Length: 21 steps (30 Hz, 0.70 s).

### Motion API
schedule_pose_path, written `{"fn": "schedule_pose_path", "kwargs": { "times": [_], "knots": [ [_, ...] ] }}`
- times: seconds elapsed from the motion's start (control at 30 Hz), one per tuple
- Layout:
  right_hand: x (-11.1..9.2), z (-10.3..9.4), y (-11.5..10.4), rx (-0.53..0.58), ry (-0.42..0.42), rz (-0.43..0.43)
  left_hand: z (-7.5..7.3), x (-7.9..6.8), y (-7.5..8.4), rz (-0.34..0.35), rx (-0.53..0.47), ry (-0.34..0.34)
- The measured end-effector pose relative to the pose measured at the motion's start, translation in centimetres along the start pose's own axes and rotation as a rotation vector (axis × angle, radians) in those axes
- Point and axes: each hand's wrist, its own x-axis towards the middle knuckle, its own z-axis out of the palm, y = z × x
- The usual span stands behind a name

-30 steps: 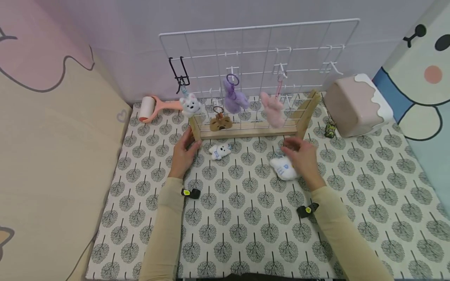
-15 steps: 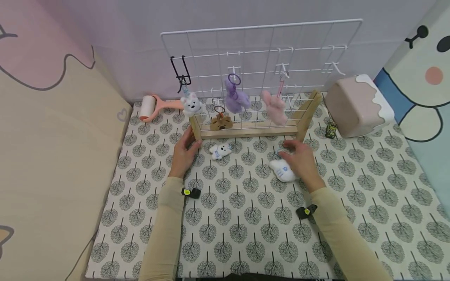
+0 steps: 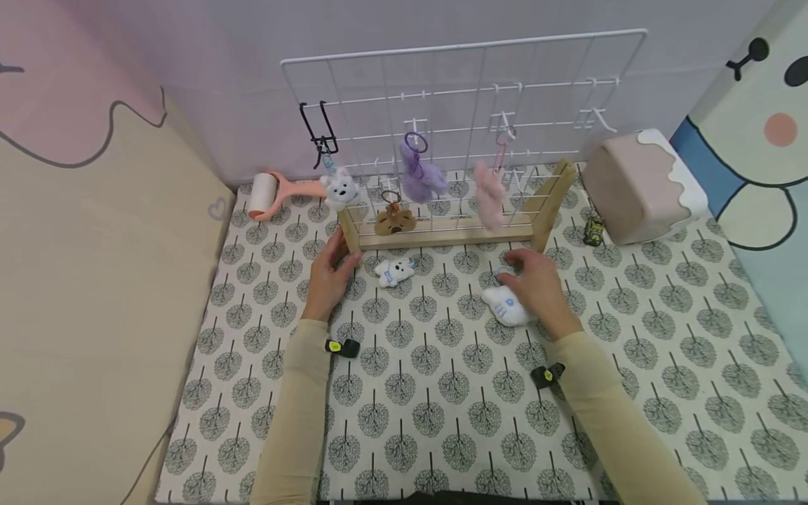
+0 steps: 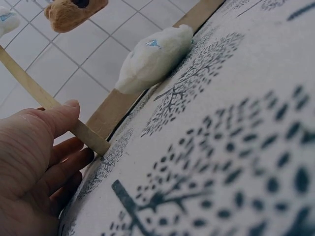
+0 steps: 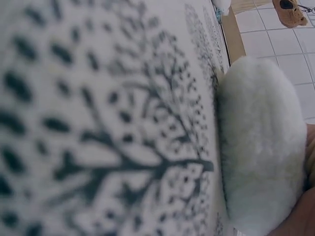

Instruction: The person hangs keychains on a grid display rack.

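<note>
My left hand grips the left wooden leg of a white wire grid rack, thumb in front and fingers behind. My right hand is at a white plush keychain on the cloth; its thumb and forefinger curl beside the pale blue ring, the contact partly hidden. In the right wrist view, the plush covers most of that hand. A smaller white plush dog keychain lies before the rack. From the rack hang a white bear, a brown bear, a purple plush and a pink plush.
An orange lint roller lies behind left of the rack. At the right stand a pink and white box and a small dark green and yellow item. A bare white hook sits at the grid's right. A tree-print cloth covers the table.
My right hand has shifted slightly left, and the white plush beside it has turned a little. The hanging pink plush has swung and turned. My left hand stays on the rack's leg.
</note>
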Motion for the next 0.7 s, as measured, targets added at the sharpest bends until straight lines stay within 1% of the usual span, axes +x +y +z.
{"fn": "schedule_pose_path", "kwargs": {
  "times": [0.23, 0.53, 0.6, 0.7],
  "knots": [
    [0.2, 0.0, -0.3, -0.001, -0.017, 0.028, 0.0, 0.0, 0.0, -0.009, -0.008, 0.004],
    [0.0, -0.1, -0.4, -0.031, -0.013, 0.029, 0.1, 0.0, 0.1, -0.033, -0.028, -0.001],
    [-0.1, -0.1, -0.5, -0.057, -0.007, 0.032, 0.1, 0.0, 0.4, -0.030, -0.032, -0.004],
    [-0.3, -0.1, -0.8, -0.109, 0.006, 0.042, 0.1, -0.3, 1.7, -0.022, -0.035, -0.007]
  ]
}}
